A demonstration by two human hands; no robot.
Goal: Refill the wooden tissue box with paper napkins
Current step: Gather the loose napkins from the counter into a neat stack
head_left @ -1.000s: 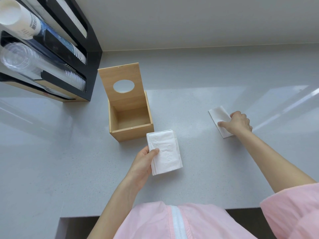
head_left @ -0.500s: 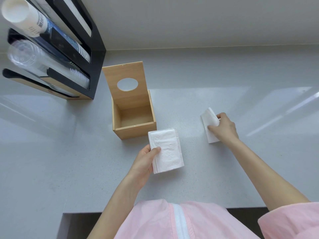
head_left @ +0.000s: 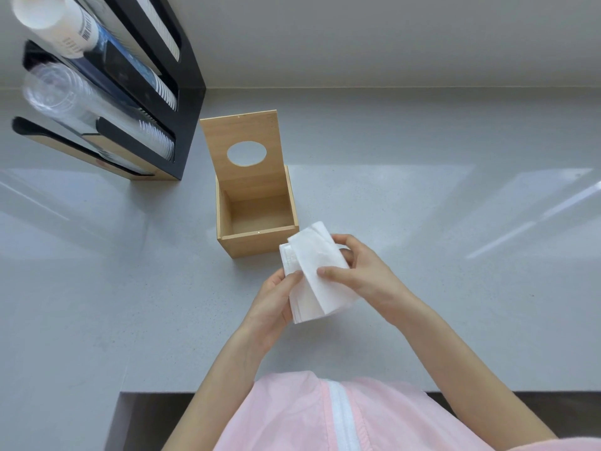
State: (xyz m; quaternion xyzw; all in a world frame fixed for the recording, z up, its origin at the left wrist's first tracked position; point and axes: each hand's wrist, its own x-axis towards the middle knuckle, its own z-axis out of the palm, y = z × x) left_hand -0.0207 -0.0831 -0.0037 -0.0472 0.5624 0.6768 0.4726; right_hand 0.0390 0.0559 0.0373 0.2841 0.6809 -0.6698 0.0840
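The wooden tissue box (head_left: 258, 244) stands on the grey counter with its lid (head_left: 242, 138) hinged upright at the back; the lid has an oval hole and the inside is empty. Just right of the box's front corner is a white stack of paper napkins (head_left: 312, 278), held between both hands. My left hand (head_left: 276, 301) grips the stack's left edge from below. My right hand (head_left: 357, 271) presses a smaller bundle of napkins onto the top of the stack, thumb on the upper face.
A black cup dispenser rack (head_left: 136, 92) with paper and clear plastic cups stands at the back left, close to the box. The grey counter (head_left: 455, 255) ends at a front edge near my pink garment (head_left: 325, 418). A wall runs along the back.
My right hand picked up the small napkin bundle from the counter at the right and brought it left onto the stack. My left hand lifted the stack slightly.
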